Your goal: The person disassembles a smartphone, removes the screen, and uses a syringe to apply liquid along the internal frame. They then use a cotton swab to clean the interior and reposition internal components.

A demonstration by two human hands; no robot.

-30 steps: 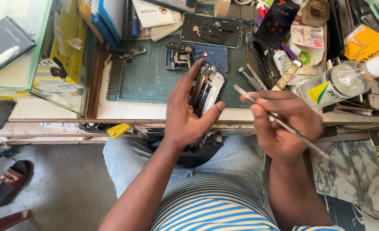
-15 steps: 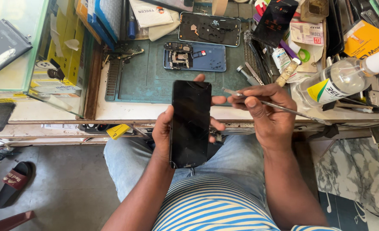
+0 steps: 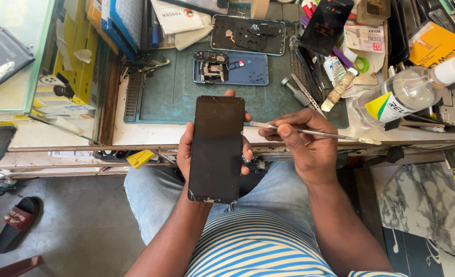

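Hands meet over the lap of a seated person in blue jeans (image 3: 150, 197) and a blue-and-white striped shirt (image 3: 253, 246), at the front edge of a crowded repair bench (image 3: 150, 134). The left hand (image 3: 186, 149) is wrapped around a dark phone screen panel (image 3: 216, 149), held upright with its glass facing the camera, fingertips showing along its right edge and over its top. The panel's glass shows fine cracks near the top, and its lower corner looks chipped. The right hand (image 3: 304, 146) is closed in a pen-like grip on slim metal tweezers (image 3: 314, 133), whose tip touches the right edge of the panel near its upper part.

Behind the hands, a green work mat (image 3: 171, 97) carries an opened blue phone body (image 3: 231, 68) with its circuit board exposed, and a dark phone back frame (image 3: 248, 35) lies just beyond it. To the right, a clear plastic bottle (image 3: 402, 95) with a white nozzle lies on its side, near a small white bottle (image 3: 334, 69) and loose hand tools. Yellow boxes (image 3: 63, 77) sit at the left behind a glass case (image 3: 12, 51). A black-and-red sandal (image 3: 17, 223) rests on the grey floor at lower left.
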